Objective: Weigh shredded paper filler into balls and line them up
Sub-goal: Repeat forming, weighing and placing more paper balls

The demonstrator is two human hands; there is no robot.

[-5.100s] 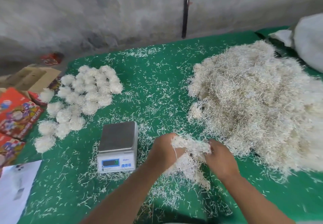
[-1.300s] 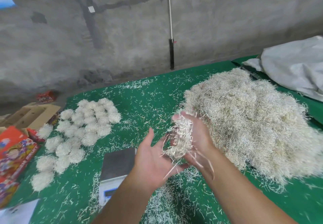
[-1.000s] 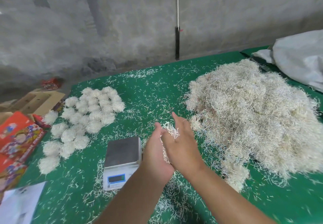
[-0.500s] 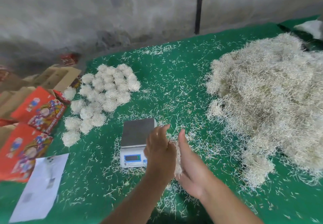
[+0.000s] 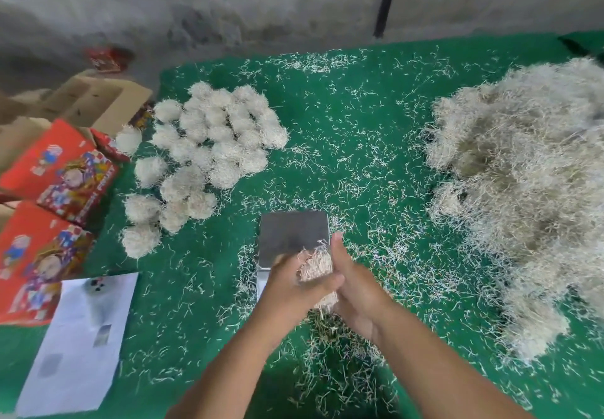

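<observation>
A wad of pale shredded paper (image 5: 315,263) is pressed between my left hand (image 5: 289,283) and my right hand (image 5: 354,283), just in front of the small scale (image 5: 292,234). The scale's steel pan is bare; its display is hidden behind my left hand. A big loose heap of shredded paper (image 5: 523,190) fills the right side of the green table (image 5: 359,144). Several finished paper balls (image 5: 209,154) lie packed in rows at the left.
Red printed boxes (image 5: 55,183) and open cardboard cartons (image 5: 88,101) stand off the table's left edge. A white sheet of paper (image 5: 78,340) lies at the front left. Loose paper shreds litter the whole cloth. A grey concrete wall rises behind.
My hands have come down from chest height to just in front of the scale and closed together on the wad, which is now more compact. The camera has tilted down.
</observation>
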